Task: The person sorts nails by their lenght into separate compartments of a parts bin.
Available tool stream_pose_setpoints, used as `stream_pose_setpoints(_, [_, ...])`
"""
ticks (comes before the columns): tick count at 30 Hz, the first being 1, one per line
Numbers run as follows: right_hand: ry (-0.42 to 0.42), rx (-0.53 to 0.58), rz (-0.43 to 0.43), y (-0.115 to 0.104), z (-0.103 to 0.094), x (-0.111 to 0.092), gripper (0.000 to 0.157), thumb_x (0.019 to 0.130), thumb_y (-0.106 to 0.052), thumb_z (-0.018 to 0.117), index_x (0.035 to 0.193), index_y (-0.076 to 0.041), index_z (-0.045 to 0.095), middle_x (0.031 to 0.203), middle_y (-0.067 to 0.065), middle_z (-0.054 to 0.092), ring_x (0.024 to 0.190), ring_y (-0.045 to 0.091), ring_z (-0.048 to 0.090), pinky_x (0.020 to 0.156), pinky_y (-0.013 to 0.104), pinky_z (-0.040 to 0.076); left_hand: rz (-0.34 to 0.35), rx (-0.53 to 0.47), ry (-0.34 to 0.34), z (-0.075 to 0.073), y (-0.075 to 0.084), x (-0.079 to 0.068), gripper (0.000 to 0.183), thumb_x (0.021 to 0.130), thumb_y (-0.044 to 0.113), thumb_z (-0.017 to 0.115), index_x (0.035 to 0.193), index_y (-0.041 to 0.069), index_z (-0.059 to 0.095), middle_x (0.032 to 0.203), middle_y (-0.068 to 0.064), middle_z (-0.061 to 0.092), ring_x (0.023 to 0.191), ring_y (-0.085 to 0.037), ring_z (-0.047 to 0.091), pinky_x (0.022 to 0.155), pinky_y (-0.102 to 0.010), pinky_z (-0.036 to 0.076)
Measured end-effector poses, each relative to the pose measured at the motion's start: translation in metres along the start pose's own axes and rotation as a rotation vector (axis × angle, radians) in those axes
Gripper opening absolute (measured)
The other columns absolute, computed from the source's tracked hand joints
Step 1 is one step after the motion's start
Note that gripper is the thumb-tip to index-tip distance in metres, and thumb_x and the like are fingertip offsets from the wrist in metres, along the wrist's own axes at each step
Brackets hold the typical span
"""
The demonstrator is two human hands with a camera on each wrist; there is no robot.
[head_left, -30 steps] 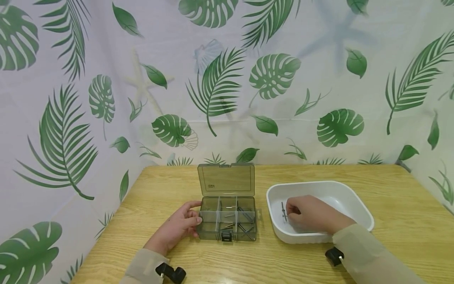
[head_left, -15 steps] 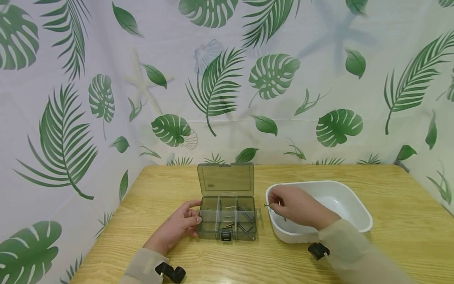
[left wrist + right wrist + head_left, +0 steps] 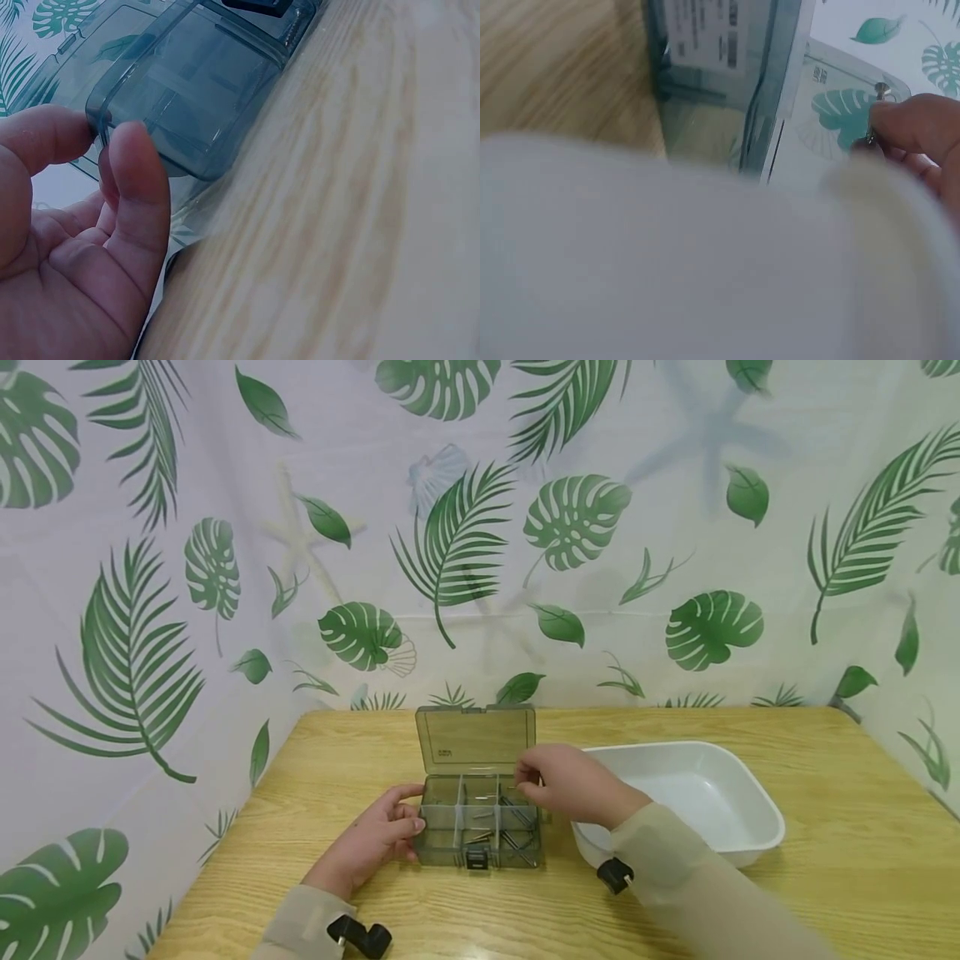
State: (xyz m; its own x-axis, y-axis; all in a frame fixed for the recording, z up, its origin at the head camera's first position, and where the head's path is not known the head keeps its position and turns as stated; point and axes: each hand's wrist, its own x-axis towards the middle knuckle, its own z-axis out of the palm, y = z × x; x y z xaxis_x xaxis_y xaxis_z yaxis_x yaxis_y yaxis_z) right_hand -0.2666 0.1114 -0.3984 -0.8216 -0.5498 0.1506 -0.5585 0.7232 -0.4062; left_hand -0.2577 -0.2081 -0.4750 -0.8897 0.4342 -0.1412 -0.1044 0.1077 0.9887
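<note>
A smoky see-through compartment box (image 3: 441, 847) stands on the table with its lid (image 3: 476, 739) raised. Several screws (image 3: 517, 839) lie in its middle and right compartments. My left hand (image 3: 382, 835) holds the box's left end; in the left wrist view its thumb and finger (image 3: 142, 172) grip the box wall (image 3: 195, 150). Above the back right compartment is my right hand (image 3: 573, 785). The right wrist view shows it pinching a screw (image 3: 881, 91) between thumb and finger, the flat head sticking out. The forearm and hand partly cover the white basin (image 3: 697, 793).
The white basin sits right of the box, its blurred wall (image 3: 667, 262) filling much of the right wrist view. A wooden table (image 3: 480, 914) carries everything. Behind it hangs a leaf-patterned cloth (image 3: 480, 677).
My right hand has lifted a screw out of the white basin and moved left with it, over the basin's rim to the box. The left hand has stayed at the box.
</note>
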Motion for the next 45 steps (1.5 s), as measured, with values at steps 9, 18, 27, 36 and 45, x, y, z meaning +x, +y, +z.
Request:
stream_pose_setpoints(9, [-0.017, -0.013, 0.024, -0.017, 0.013, 0.025, 0.013, 0.097, -0.016, 0.063, 0.085, -0.021, 0.065, 0.076, -0.010, 0.057, 0.066, 0.011, 0.051, 0.064, 0.032, 0.046, 0.005, -0.009, 0.000, 0.000, -0.001, 0.000, 0.062, 0.101, 0.008, 0.060, 0.155, 0.005, 0.030, 0.101, -0.008, 0.048, 0.082, -0.018, 0.049, 0.068, -0.035, 0.056])
stream_pose_setpoints(18, [-0.023, 0.016, 0.049, -0.022, 0.021, 0.028, 0.007, 0.099, -0.020, 0.066, 0.102, -0.016, 0.072, 0.094, -0.008, 0.065, 0.087, 0.012, 0.061, 0.080, 0.036, 0.052, 0.001, -0.012, -0.005, 0.000, -0.002, 0.000, 0.063, 0.100, 0.008, 0.060, 0.155, 0.004, 0.030, 0.102, -0.009, 0.049, 0.082, -0.020, 0.050, 0.067, -0.035, 0.056])
stream_pose_setpoints(27, [0.013, -0.003, 0.055, -0.011, 0.012, 0.011, 0.007, 0.097, -0.018, 0.067, 0.102, -0.016, 0.072, 0.097, -0.008, 0.063, 0.093, 0.015, 0.061, 0.084, 0.039, 0.053, 0.004, -0.006, 0.002, 0.000, -0.001, 0.000, 0.062, 0.100, 0.008, 0.060, 0.155, 0.005, 0.030, 0.103, -0.009, 0.048, 0.082, -0.019, 0.049, 0.068, -0.035, 0.055])
stream_pose_setpoints(36, [0.012, 0.017, 0.103, 0.014, -0.003, -0.012, 0.017, 0.098, -0.020, 0.066, 0.113, -0.014, 0.072, 0.101, -0.007, 0.062, 0.094, 0.014, 0.059, 0.081, 0.039, 0.052, -0.001, -0.004, 0.001, -0.001, 0.000, -0.001, 0.062, 0.100, 0.008, 0.059, 0.155, 0.004, 0.029, 0.101, -0.008, 0.049, 0.081, -0.020, 0.049, 0.067, -0.035, 0.055])
stream_pose_setpoints(45, [0.000, 0.021, 0.142, 0.044, -0.021, -0.040, 0.026, 0.098, -0.017, 0.064, 0.122, -0.013, 0.068, 0.118, 0.001, 0.064, 0.102, 0.023, 0.061, 0.085, 0.043, 0.052, -0.006, -0.002, -0.002, -0.002, -0.002, 0.001, 0.063, 0.101, 0.010, 0.060, 0.156, 0.006, 0.030, 0.102, -0.009, 0.049, 0.080, -0.020, 0.050, 0.068, -0.036, 0.055])
